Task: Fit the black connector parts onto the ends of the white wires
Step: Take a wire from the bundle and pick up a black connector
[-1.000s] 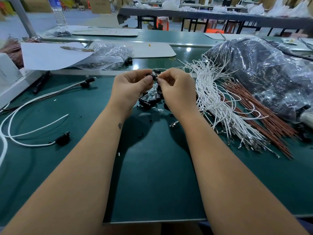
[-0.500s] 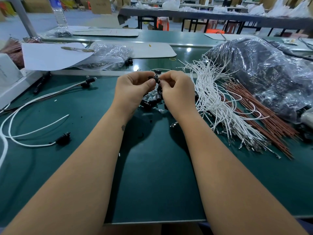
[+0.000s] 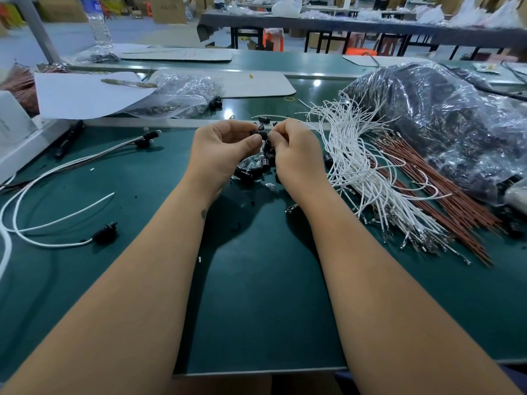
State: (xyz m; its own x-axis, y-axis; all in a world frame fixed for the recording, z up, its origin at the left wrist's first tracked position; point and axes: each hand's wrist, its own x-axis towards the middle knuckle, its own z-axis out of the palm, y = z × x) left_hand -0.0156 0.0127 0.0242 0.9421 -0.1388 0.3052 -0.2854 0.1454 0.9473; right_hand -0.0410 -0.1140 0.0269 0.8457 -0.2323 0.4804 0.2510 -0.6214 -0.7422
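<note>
My left hand [image 3: 222, 152] and my right hand [image 3: 296, 155] meet over the green mat. Between their fingertips sits a small black connector part [image 3: 260, 135]; my left thumb and fingers pinch it. My right hand pinches a white wire [image 3: 309, 126] that runs off to the right from its fingers. Below the hands lies a heap of loose black connector parts [image 3: 253, 166]. A big bundle of white wires [image 3: 362, 166] with metal terminals is spread out to the right.
Brown wires [image 3: 445, 189] lie beside the white bundle, under a large plastic bag of dark parts [image 3: 445, 124]. At the left lie long white cables with black connectors fitted [image 3: 105, 233]. A small clear bag [image 3: 176, 95] and white sheets sit behind.
Both hands have dipped slightly toward the heap and stay pressed together at the connector. Nothing on the mat has shifted.
</note>
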